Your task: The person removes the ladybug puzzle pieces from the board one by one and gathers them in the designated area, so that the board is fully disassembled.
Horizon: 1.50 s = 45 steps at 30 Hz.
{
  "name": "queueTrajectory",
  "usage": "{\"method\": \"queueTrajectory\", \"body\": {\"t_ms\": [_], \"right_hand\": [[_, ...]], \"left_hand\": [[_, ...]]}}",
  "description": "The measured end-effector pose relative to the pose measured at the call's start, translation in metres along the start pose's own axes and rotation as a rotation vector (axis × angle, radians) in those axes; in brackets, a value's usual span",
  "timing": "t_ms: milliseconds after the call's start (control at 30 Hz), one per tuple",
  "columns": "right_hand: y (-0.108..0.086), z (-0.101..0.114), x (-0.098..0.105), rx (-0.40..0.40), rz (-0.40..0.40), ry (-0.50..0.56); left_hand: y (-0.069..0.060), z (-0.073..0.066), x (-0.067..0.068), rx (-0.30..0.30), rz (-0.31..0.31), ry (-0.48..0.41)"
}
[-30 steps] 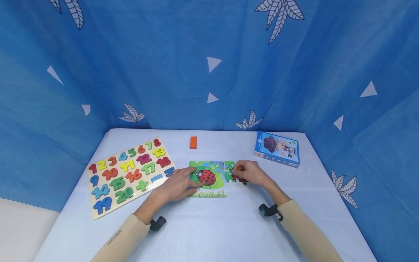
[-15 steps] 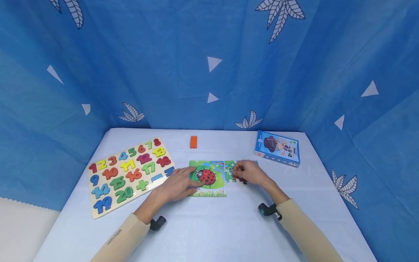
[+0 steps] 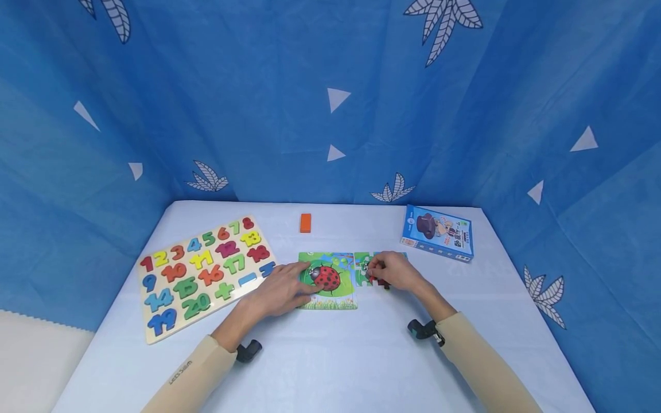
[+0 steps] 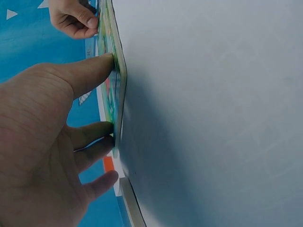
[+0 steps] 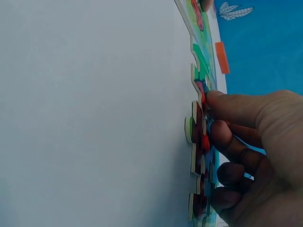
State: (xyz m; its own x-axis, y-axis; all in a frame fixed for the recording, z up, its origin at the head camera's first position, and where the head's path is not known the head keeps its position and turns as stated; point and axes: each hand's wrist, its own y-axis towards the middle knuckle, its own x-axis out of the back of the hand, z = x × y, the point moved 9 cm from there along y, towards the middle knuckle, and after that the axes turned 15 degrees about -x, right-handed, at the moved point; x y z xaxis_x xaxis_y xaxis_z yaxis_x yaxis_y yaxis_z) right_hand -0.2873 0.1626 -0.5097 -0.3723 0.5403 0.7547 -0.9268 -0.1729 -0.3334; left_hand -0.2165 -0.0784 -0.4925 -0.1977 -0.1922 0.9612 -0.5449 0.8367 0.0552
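While the left hand [image 3: 281, 289] rests with fingers spread wide on the flat, square, green board picturing a red ladybird [image 3: 338, 298], the right hand [image 3: 395, 271] keeps its fingers narrow, thumb and forefinger pinching a small red jigsaw piece [image 5: 204, 100]; this sits among pale-edged, green and dark-red jigsaw pieces [image 3: 363, 279], just beside the board's right edge on the white surface [image 3: 330, 355]; an orange rectangular block [image 3: 306, 223] lies beyond
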Motion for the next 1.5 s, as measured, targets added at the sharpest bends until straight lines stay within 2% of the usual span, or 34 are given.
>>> {"method": "queueTrajectory", "body": {"t_ms": [367,833,1067,1300,1500], "right_hand": [[-0.001,0.001,0.001,0.018,-0.012,-0.016],[-0.001,0.000,0.000,0.018,-0.021,-0.023],[0.000,-0.001,0.001,0.021,-0.025,-0.016],[-0.002,-0.002,0.003,-0.002,-0.020,-0.005],[-0.008,0.004,0.003,0.045,-0.025,0.020]], "left_hand": [[0.000,-0.001,0.001,0.002,-0.013,-0.013],[-0.001,-0.001,-0.001,0.016,-0.008,0.027],[0.001,-0.005,0.001,-0.022,-0.027,0.058],[0.005,-0.010,0.001,-0.071,-0.051,0.033],[0.007,-0.014,-0.001,-0.093,-0.050,0.010]]}}
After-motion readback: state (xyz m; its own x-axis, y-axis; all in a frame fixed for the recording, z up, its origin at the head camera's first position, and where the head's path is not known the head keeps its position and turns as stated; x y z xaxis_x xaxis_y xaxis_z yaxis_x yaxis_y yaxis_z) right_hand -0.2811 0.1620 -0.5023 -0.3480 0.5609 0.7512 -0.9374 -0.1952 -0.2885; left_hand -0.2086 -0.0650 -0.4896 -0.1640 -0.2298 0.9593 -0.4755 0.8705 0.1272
